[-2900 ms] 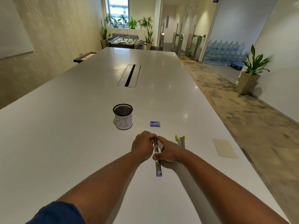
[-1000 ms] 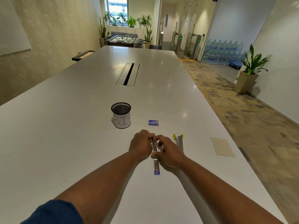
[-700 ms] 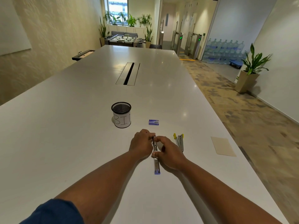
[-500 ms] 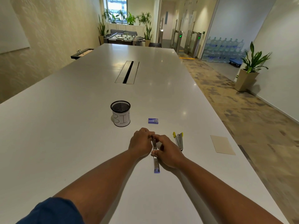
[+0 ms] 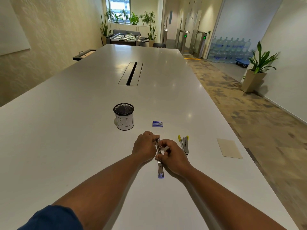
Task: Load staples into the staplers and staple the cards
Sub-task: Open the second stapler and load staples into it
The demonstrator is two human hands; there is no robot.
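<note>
Hands meet at the middle of the white table (image 5: 66, 130), both working on one stapler (image 5: 160, 168) that lies opened out flat, its purple end pointing back toward the person. Left hand (image 5: 144, 147) sits on the left of the metal channel, fingers curled over and pinching its far tip. Right hand (image 5: 173, 156) comes in from the other side, thumb and fingers curled and pinching the channel near its middle; something small and pale shows between those fingertips, too small to tell what it is. A dark blue sleeve (image 5: 53, 218) shows at the lower left corner.

Just to the right of the hands, apart from them, lies a second stapler (image 5: 184, 144), grey with yellow tips, also spread open on the table. Further right, near the table edge, rests a tan card (image 5: 230, 148), flat and by itself.

Beyond the hands sits a small blue staple box (image 5: 157, 124), lid closed, so its contents cannot be seen. Left of that stands a black mesh cup (image 5: 124, 116) wrapped in white paper lettered "BIN"; upright, and its inside looks dark, with nothing in it that can be made out.

Farther along, a cable slot (image 5: 130, 73) runs down the table's middle.
</note>
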